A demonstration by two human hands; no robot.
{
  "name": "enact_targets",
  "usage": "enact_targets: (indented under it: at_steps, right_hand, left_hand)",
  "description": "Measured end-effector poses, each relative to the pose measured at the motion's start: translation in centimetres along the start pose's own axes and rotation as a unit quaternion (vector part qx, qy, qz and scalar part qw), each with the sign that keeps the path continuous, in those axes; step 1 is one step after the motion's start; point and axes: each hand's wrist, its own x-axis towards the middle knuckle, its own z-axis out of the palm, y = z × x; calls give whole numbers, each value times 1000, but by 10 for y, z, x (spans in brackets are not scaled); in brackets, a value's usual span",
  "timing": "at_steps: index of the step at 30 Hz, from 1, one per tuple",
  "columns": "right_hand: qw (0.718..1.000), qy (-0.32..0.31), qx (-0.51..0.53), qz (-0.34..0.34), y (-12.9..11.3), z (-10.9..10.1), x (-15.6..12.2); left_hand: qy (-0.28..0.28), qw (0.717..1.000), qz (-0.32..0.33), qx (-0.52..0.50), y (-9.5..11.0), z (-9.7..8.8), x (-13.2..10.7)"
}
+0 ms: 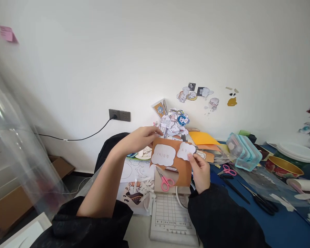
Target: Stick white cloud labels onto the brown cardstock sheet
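A brown paper sheet (184, 172) with a piece cut out of its lower part is held up in front of me. On its left lies a white scalloped paper label (164, 155) with faint writing. My left hand (146, 136) is at the top left corner, thumb and fingers around the edge, partly hidden. My right hand (200, 172) pinches a smaller white cloud-shaped paper cutout (185, 151) against the sheet's right side. Beneath the sheet's cut-away part, pink-handled scissors (167, 182) lie on the desk.
A printed grid pad (170, 217) lies nearest me. Paper scraps (146, 189) and a cartoon print (134, 196) are at left. On the blue mat are more pink scissors (228, 169), black scissors (263, 199) and a clear teal-edged box (245, 151). Character cutouts (173, 129) stand by the wall.
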Motion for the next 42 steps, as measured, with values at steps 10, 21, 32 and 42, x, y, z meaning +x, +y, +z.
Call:
enact_targets:
  at_steps: [10, 21, 32, 42]
  right_hand:
    - [993, -48, -56, -96, -13, 0, -13]
    - [984, -103, -77, -122, -16, -4, -9]
    - [978, -173, -18, -116, -22, -9, -5]
    - [977, -181, 4, -109, -25, -5, -7]
  left_hand:
    - [-47, 998, 51, -15, 18, 14, 3]
    - [-153, 975, 103, -123, 16, 30, 9]
    - [-179, 964, 114, -158, 19, 27, 7]
    - [-180, 971, 110, -107, 16, 24, 10]
